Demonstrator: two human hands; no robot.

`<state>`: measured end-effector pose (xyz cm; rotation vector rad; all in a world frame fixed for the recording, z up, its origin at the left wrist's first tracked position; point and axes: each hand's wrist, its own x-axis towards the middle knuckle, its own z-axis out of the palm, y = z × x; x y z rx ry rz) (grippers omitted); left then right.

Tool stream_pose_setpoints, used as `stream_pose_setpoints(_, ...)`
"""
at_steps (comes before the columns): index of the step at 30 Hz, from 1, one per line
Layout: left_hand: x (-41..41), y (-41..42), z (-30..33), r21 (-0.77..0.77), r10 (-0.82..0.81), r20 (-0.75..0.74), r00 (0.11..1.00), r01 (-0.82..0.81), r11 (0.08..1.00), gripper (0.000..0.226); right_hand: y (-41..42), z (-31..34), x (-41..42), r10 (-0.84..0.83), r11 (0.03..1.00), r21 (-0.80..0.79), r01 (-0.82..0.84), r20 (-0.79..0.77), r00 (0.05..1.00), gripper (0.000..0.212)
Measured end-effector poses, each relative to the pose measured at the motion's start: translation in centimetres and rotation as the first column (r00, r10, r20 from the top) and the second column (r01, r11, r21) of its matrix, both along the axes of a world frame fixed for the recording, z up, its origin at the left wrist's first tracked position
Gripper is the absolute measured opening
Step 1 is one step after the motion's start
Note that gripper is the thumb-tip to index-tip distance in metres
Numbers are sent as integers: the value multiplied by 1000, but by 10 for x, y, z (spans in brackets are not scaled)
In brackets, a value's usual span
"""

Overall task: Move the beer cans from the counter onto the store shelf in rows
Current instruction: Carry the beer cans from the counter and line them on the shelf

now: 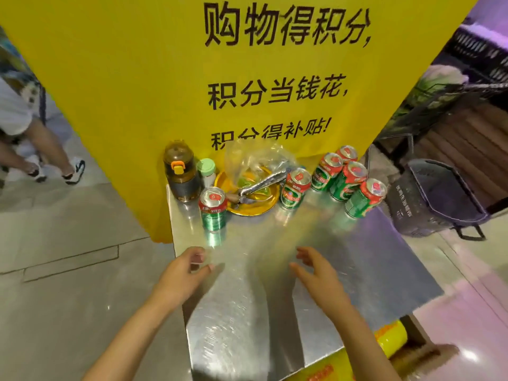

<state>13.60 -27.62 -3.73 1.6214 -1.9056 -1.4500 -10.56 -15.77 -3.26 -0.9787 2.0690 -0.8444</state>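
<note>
I see both hands held low over the near part of the metal counter (275, 312), neither one holding anything. My left hand (182, 273) has its fingers loosely curled with the thumb apart from them, empty. My right hand (316, 273) is released too, fingers spread and slightly bent, pointing toward the cans.

I count 6 green-and-red beer cans, all upright on the counter. 1 lone beer can (213, 209) stands on the left, just ahead of my left hand and touching or nearly touching the rim of a gold plate (255, 207). 1 middle can (294, 189) sits just right of that plate. The other 4 form a cluster of cans (347, 178) toward the counter's far right edge, packed close together.

On the plate lie metal tongs (261, 182) and a crumpled clear plastic bag (255, 158). Left of the plate stand an amber water bottle (181, 171) with an orange latch and a small white bottle with a green cap (206, 170), just beside each other.

Behind everything rises a yellow sign (137, 78) with black Chinese characters. A dark shopping basket (437, 199) sits on the floor to the right of the counter. At far left, a person's legs in white sneakers (74, 171) are on the tiled floor.
</note>
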Motion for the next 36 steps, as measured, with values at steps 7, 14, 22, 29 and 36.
stream_pose_setpoints(7,-41,-49,-17,-23,247,-24,969,-247,969,67,-77,-22,-71,-39,998,-38,41,59,998,60)
stream_pose_setpoints(14,-80,-64,-13,-197,331,-254,909,-384,902,67,-136,-23,-94,-45,963,-258,78,132,990,78)
stream_pose_setpoints(22,-85,-71,-27,-192,407,-342,847,-488,852,65,-164,-42,-92,-160,912,-358,199,134,978,61)
stream_pose_setpoints(29,-70,-54,-27,-147,484,-329,811,-551,822,65,-155,-44,-99,-161,916,-342,210,167,973,62)
stream_pose_setpoints(36,-31,-4,-12,-130,535,-318,783,-595,793,65,-108,-23,-78,-72,911,-392,125,149,986,56)
